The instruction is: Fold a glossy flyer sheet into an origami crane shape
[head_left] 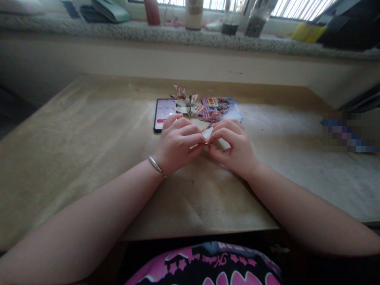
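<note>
A small folded piece of printed paper (pixel 207 133) is pinched between both hands over the middle of the wooden table (pixel 89 130). My left hand (pixel 178 142), with a silver bracelet on the wrist, curls its fingers onto the paper's left side. My right hand (pixel 234 144) pinches the right side with thumb and fingertips. Just beyond the hands lie finished paper cranes (pixel 185 101) made of the same printed paper, a stack of colourful printed sheets (pixel 221 109), and a phone (pixel 162 114) with its screen lit.
A stone window ledge (pixel 166 35) runs along the back with a red bottle (pixel 152 12), a white cup (pixel 194 15), jars and a yellow item. A blurred patch lies on the table at right (pixel 350 132). The table's near edge is close to my lap.
</note>
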`<state>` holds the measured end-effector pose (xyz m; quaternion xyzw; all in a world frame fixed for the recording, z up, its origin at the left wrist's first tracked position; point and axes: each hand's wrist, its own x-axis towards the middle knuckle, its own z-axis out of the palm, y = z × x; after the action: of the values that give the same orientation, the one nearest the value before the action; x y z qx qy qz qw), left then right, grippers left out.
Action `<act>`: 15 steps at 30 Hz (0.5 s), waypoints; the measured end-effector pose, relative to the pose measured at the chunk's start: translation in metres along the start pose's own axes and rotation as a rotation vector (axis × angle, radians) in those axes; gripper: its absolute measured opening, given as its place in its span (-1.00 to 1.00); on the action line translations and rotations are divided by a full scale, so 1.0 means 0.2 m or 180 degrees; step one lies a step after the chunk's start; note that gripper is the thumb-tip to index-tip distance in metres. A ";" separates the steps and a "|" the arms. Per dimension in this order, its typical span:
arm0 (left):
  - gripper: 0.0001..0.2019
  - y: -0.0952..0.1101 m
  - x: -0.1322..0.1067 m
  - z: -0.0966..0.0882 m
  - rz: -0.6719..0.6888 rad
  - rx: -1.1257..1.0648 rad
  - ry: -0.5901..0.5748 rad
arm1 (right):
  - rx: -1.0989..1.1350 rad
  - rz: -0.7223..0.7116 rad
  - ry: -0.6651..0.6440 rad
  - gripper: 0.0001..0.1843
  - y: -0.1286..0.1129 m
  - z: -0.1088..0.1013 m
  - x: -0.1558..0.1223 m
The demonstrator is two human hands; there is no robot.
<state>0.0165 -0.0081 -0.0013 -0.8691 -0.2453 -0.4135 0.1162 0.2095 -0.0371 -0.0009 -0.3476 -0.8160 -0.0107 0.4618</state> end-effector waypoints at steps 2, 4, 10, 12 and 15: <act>-0.84 0.00 0.00 0.00 -0.0011 -0.0009 -0.0007 | -0.0043 -0.0004 -0.0019 -0.86 0.00 0.00 0.00; -0.84 -0.01 0.00 0.00 -0.0006 -0.0038 0.0009 | -0.0080 0.0008 -0.0006 -0.86 0.01 -0.01 0.00; -0.86 -0.02 0.00 -0.01 0.0047 -0.0075 0.0087 | -0.0164 0.0052 0.0062 -0.86 0.03 -0.02 0.00; -0.85 -0.02 0.00 -0.01 0.0056 -0.0050 0.0126 | -0.0182 0.0051 0.0071 -0.86 0.03 -0.02 0.00; -0.84 -0.02 0.00 -0.01 0.0023 -0.0007 0.0176 | -0.0218 0.0036 0.0115 -0.87 0.04 -0.02 0.00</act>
<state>0.0131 -0.0044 0.0002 -0.8583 -0.2384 -0.4372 0.1234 0.2169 -0.0321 -0.0021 -0.3676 -0.8046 -0.0423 0.4644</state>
